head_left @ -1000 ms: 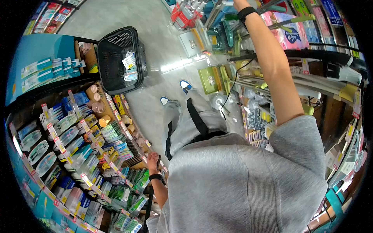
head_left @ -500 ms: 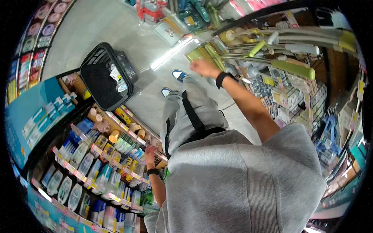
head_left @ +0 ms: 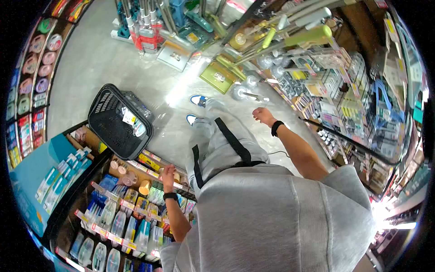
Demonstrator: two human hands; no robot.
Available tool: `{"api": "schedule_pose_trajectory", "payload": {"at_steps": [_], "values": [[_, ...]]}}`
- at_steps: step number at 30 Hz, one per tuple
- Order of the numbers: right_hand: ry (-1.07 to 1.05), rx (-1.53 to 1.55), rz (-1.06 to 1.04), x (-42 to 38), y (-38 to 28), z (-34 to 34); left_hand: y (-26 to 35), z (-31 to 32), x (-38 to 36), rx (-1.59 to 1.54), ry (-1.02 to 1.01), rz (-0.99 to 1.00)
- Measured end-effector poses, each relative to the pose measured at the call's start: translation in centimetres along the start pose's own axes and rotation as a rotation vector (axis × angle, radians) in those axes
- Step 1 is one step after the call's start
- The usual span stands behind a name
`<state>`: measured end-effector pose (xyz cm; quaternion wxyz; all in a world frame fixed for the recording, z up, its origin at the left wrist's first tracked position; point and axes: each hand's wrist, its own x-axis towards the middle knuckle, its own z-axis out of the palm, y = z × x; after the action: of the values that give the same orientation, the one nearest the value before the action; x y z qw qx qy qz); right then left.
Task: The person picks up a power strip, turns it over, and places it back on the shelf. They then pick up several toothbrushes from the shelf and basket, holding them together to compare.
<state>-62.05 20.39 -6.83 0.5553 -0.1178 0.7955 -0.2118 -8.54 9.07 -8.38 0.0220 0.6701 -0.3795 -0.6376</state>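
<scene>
My left hand [head_left: 168,177], with a black band at the wrist, hangs open and holds nothing. It is beside the low shelf at the left, over packs in the front rows. My right hand [head_left: 263,116], also banded in black, hangs in front of me above the floor, its fingers loosely bent and apart with nothing in them. Nearest to it are a clear-headed plunger [head_left: 247,93] and the rack at the right. A black shopping basket [head_left: 102,136] stands ahead on the left, away from both hands. Inside it lies a white packaged item [head_left: 131,119].
Shelves of boxed goods [head_left: 118,222] run along the left beside a blue display panel [head_left: 34,174]. Long-handled tools [head_left: 290,41] and a wire rack [head_left: 358,109] of packaged items line the right. Mops [head_left: 147,34] stand ahead. Shiny grey floor [head_left: 81,59] lies between them.
My right hand has swung back from the long-handled tools toward my body. My left hand has shifted slightly forward along the shelf. The view has tilted, showing more mops ahead.
</scene>
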Motion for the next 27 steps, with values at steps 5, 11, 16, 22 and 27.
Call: {"api": "schedule_pose_trajectory", "payload": {"at_steps": [5,11,16,22,27], "values": [[0.193,0.065,-0.111,-3.6,2.1,0.8,-0.4,-0.8,2.6,0.193,-0.082,0.074],[0.003,0.015,0.088,-2.8,7.0,0.9,-1.3,-1.6,2.0,0.014,-0.037,0.027],[-0.069,0.017,0.041,-1.1,5.1,-0.5,-4.2,0.5,-0.8,-0.194,0.076,0.05],[0.054,-0.214,-0.046,4.4,4.4,-2.3,-5.2,5.5,-5.6,-0.08,0.04,-0.088],[0.283,-0.253,0.218,6.9,6.0,-4.4,-4.7,7.1,-8.3,-0.257,-0.127,0.042]]}}
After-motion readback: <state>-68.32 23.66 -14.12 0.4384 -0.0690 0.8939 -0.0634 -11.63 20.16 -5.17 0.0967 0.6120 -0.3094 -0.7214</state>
